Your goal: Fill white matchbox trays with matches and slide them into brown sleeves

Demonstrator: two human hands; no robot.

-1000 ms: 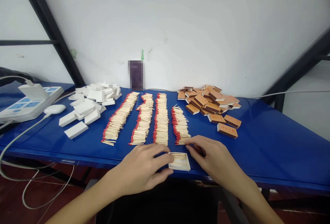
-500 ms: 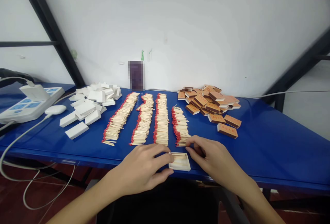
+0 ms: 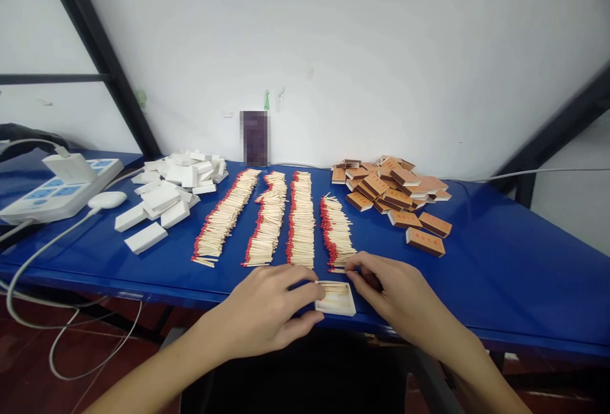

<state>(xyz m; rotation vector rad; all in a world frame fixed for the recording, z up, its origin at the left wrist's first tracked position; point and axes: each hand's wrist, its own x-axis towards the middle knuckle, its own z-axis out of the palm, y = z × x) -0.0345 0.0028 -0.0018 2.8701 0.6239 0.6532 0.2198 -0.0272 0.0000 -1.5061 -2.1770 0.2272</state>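
A small white matchbox tray (image 3: 339,307) with a few matches (image 3: 335,287) lying along its far side sits at the table's front edge. My left hand (image 3: 274,306) grips the left end of this tray, fingertips over its inside and thumb at the near corner. Beyond the tray, the rightmost row of red-tipped matches (image 3: 337,233) ends close to my right hand (image 3: 393,284). That hand's thumb and forefinger are pinched at the plain end of a match (image 3: 337,270) at the near end of the row. Its other fingers are curled and partly hidden.
Three more match rows (image 3: 301,223) lie to the left. A heap of white trays (image 3: 162,198) is at the back left, beside a power strip (image 3: 61,192) with cables. Orange matchbox sleeves (image 3: 381,188) are piled at the back right. Everything stands on a blue table (image 3: 500,261).
The whole view has shifted slightly. Both hands, the tray and the matches look otherwise the same.
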